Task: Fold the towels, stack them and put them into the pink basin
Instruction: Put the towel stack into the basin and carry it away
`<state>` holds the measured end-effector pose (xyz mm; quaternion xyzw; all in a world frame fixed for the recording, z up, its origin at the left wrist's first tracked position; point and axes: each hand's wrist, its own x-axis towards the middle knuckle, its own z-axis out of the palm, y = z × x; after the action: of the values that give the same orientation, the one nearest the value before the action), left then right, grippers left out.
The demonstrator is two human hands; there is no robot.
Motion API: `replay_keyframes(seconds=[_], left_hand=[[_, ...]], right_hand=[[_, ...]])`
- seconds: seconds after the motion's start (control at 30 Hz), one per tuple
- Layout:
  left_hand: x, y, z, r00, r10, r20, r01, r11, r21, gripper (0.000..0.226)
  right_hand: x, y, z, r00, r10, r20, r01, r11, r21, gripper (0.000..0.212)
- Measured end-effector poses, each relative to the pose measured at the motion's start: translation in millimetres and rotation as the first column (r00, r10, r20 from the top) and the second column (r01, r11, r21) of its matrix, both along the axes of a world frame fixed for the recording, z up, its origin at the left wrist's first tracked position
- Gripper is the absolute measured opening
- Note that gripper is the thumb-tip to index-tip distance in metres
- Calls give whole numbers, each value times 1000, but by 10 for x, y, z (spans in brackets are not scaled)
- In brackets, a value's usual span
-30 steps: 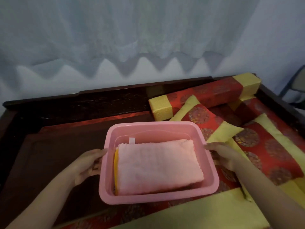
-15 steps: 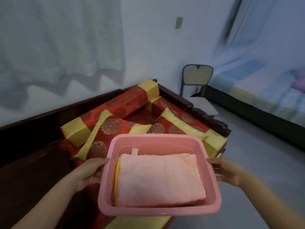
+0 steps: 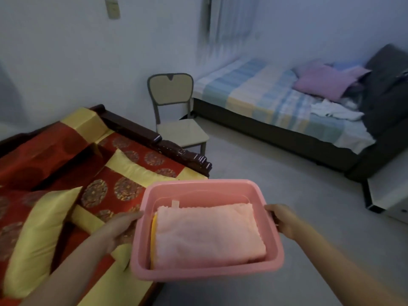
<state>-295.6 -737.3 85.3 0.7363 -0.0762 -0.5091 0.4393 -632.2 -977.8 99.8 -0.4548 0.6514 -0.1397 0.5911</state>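
Dim bedroom: a striped bed (image 3: 265,96) at upper right, a chair (image 3: 174,107) at top centre, red-and-yellow cushions (image 3: 123,186) at lower left. At lower centre a pink basin (image 3: 205,273) is held in the air, the left hand (image 3: 120,228) and right hand (image 3: 280,219) each curled round a side rim; inside, a folded pink towel (image 3: 207,235) lies on a yellow towel (image 3: 153,230) whose edge shows at left. Folding and stacking look done, so carrying well likely means keeping the basin level and both grips even.
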Motion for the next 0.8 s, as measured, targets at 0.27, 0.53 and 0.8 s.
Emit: replay_keyframes(seconds=[0.27,0.53,0.8], left_hand=[[22,-1847,42,1000,-15,-11,14,997,-76,22],[123,-3764,199,998,-23,-64,17,995,-98,23],[484,-5344,221,996,94,3,-93,992,-83,31]], right_hand=[[-211,-1689,-106,999,38,-5,-38,998,51,16],[-90,-3649,181,998,50,30,-51,998,26,12],[537,-5720,199,981,181,67,-185,981,62,12]])
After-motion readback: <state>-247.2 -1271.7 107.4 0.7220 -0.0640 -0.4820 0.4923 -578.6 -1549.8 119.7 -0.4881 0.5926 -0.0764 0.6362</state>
